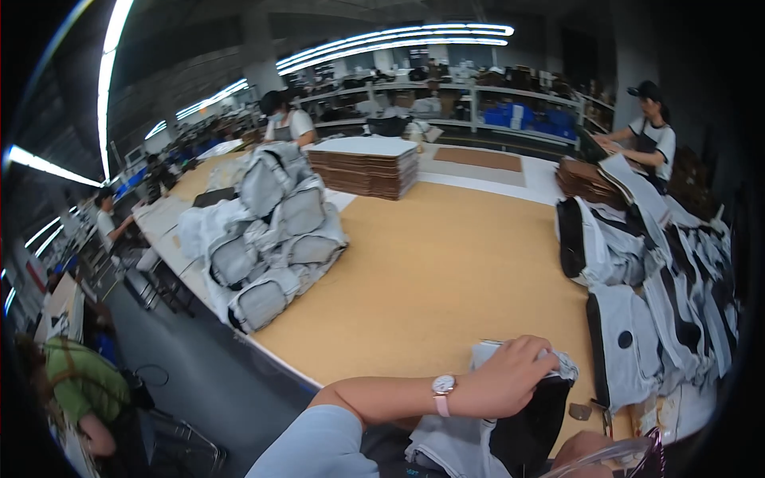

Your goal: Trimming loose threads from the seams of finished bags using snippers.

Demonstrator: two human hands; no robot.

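Note:
My left hand (514, 374), with a watch on its wrist, reaches across the lower middle, fingers curled over the top edge of a light grey and black fabric piece (546, 414), gripping it. The piece lies at the tan table's (446, 263) near edge, its lower part out of frame. My right hand (582, 452) shows only in part at the bottom, beside the fabric; its fingers are hidden. A small dark flat object (579, 412) lies to the right of the fabric.
Grey bag pieces are heaped on the left (283, 247) and right (629, 342). Stacked boards (362, 175) and brown sheets (578, 179) lie farther back. Co-workers stand across (283, 127) and at right (653, 143); others work at left (84, 390). An aisle (175, 374) runs left.

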